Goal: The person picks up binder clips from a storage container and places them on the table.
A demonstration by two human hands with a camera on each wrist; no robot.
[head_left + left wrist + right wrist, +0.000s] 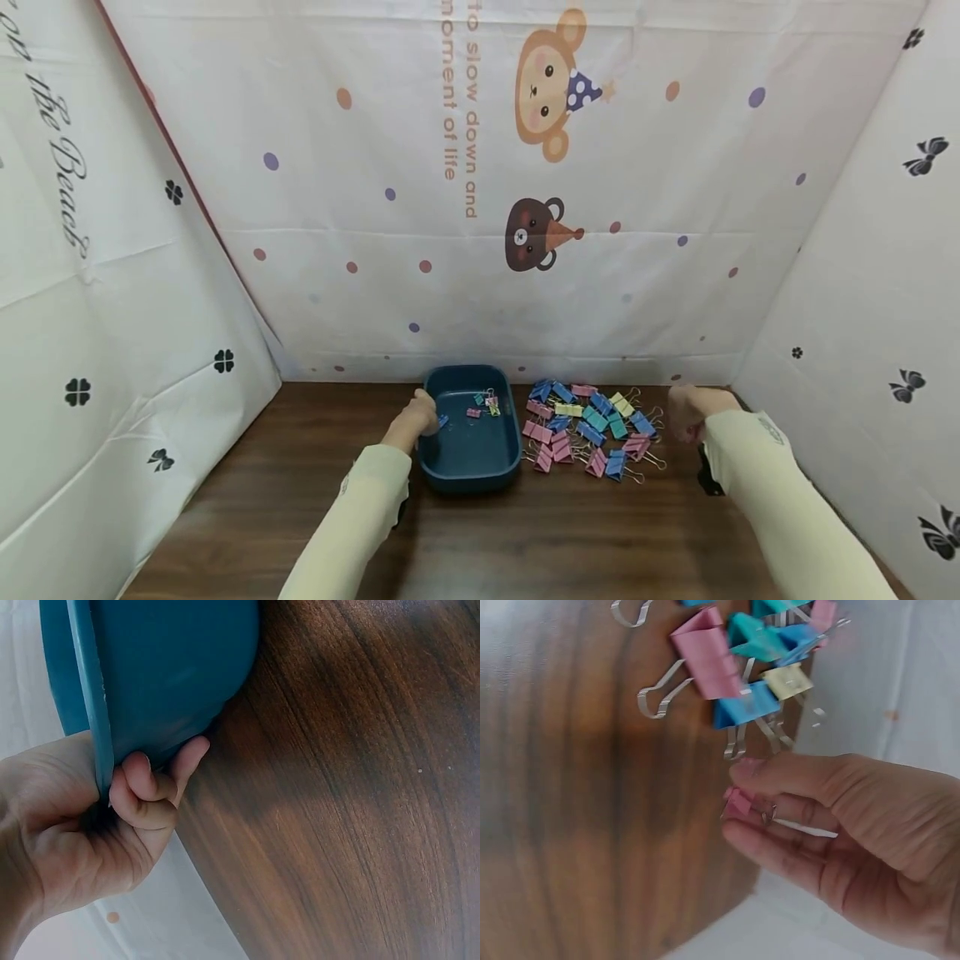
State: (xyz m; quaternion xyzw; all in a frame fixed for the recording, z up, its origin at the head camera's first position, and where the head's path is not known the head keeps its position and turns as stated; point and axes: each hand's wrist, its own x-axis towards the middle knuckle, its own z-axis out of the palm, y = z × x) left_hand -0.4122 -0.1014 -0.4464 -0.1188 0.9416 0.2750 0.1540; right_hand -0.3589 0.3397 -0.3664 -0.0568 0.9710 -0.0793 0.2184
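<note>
A dark blue plastic tub (468, 483) stands against the back of the table with several small binder clips (492, 405) inside. My left hand (417, 415) grips its left wall; in the left wrist view, fingers curl against the outside of the tub (172, 682) and the thumb is hidden behind the rim. Right of the tub lies a spread of larger pink, blue, green and yellow binder clips (591, 433). Past its right end is my right hand (688, 410). The right wrist view shows it pinching a small pink binder clip (739, 801) between thumb and fingers.
The brown wooden table (585, 533) runs toward me in front of the tub and clips. Printed white sheets hang behind it (637, 292) and along both sides. A dark strap (708, 473) shows below the right wrist.
</note>
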